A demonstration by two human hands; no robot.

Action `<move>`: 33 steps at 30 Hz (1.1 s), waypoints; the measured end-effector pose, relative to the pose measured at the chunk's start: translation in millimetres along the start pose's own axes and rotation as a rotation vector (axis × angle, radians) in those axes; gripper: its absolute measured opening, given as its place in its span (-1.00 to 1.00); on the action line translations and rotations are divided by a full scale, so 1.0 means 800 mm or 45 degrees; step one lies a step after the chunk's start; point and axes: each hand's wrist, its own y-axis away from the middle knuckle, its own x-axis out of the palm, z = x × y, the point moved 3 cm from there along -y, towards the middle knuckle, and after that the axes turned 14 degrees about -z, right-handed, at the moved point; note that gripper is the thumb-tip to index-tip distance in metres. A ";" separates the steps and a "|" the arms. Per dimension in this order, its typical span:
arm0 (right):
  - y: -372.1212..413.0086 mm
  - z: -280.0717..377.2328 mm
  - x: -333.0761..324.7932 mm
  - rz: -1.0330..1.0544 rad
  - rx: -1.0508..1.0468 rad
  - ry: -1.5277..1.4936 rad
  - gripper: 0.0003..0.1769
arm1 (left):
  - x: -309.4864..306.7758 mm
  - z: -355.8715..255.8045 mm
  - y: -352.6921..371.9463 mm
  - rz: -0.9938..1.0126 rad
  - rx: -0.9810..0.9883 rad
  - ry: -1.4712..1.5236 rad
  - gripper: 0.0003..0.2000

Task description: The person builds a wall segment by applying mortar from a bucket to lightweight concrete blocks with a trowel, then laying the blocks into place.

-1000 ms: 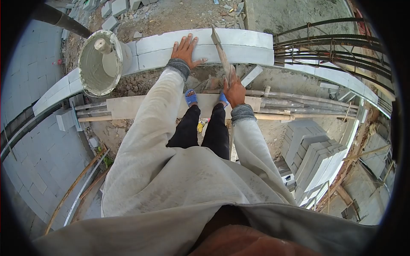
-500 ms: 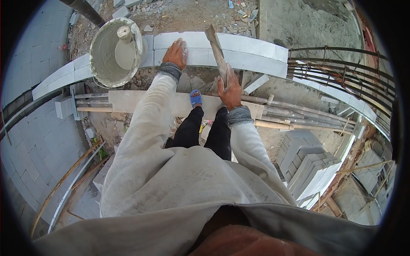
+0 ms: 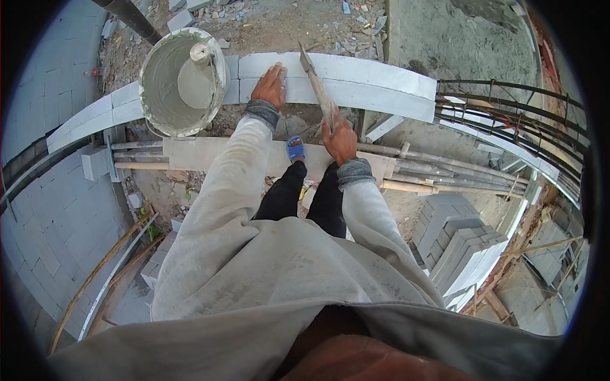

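Observation:
My left hand [image 3: 271,86] lies flat on the white block course [image 3: 375,79], fingers stretched over its top near a joint. My right hand [image 3: 341,138] is wrapped round the lower end of a wooden-handled hammer [image 3: 322,92]. The hammer tilts up and to the left, its narrow head overlapping the blocks in this view. Left of my left hand, a bucket [image 3: 152,82] smeared with grey mortar stands at the wall; a pale handle-like piece [image 3: 200,54] sticks up inside it.
Below the wall, a plank [image 3: 203,152] and several poles [image 3: 464,171] form a walkway, where a foot in a blue sandal [image 3: 295,149] stands. Steel rebar [image 3: 521,108] extends from the wall's right end. Stacked blocks [image 3: 454,238] stand lower right. Rubble lies beyond the wall.
The hammer has turned in my right hand, showing a narrower head, and my fingers have closed further round its handle. My left hand stays on the blocks. The view has shifted slightly.

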 end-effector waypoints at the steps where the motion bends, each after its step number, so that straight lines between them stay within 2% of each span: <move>1: 0.006 -0.001 -0.005 -0.025 0.000 -0.017 -0.34 | 0.000 -0.001 0.001 -0.003 -0.004 -0.004 -0.53; 4: 0.018 -0.006 -0.011 -0.146 -0.025 -0.115 -0.34 | 0.004 0.000 0.004 -0.008 -0.002 -0.022 -0.53; 7: 0.003 -0.019 -0.002 0.028 0.067 -0.002 -0.34 | 0.003 -0.004 0.004 0.000 -0.009 -0.030 -0.54; 10: 0.010 -0.026 -0.026 -0.038 0.045 -0.081 -0.34 | 0.003 -0.003 -0.004 -0.007 0.014 -0.023 -0.56; 14: 0.036 -0.063 -0.067 -0.417 -0.033 -0.213 -0.34 | 0.004 -0.010 -0.001 -0.018 0.027 -0.013 -0.57; 16: 0.033 -0.092 -0.080 -0.437 0.071 -0.130 -0.34 | 0.014 0.001 0.002 -0.037 0.046 -0.007 -0.57; 18: 0.031 -0.126 -0.078 -0.383 0.234 -0.050 -0.33 | 0.015 -0.002 0.003 -0.006 0.052 -0.049 -0.57; 21: 0.024 -0.168 -0.075 -0.355 0.287 -0.103 -0.30 | 0.004 -0.014 -0.007 0.052 0.064 -0.160 -0.57; 25: 0.022 -0.167 -0.089 -0.367 0.411 -0.146 -0.29 | 0.012 -0.005 -0.001 0.057 0.095 -0.165 -0.57; 26: 0.016 -0.171 -0.093 -0.227 0.462 -0.112 -0.29 | 0.013 -0.004 -0.002 0.047 0.110 -0.147 -0.58; 28: 0.017 -0.169 -0.105 -0.223 0.454 -0.065 -0.32 | 0.015 -0.001 -0.003 0.050 0.093 -0.099 -0.58; 33: 0.018 -0.155 -0.120 -0.241 0.349 -0.065 -0.31 | 0.019 -0.003 0.001 0.100 0.053 -0.246 -0.57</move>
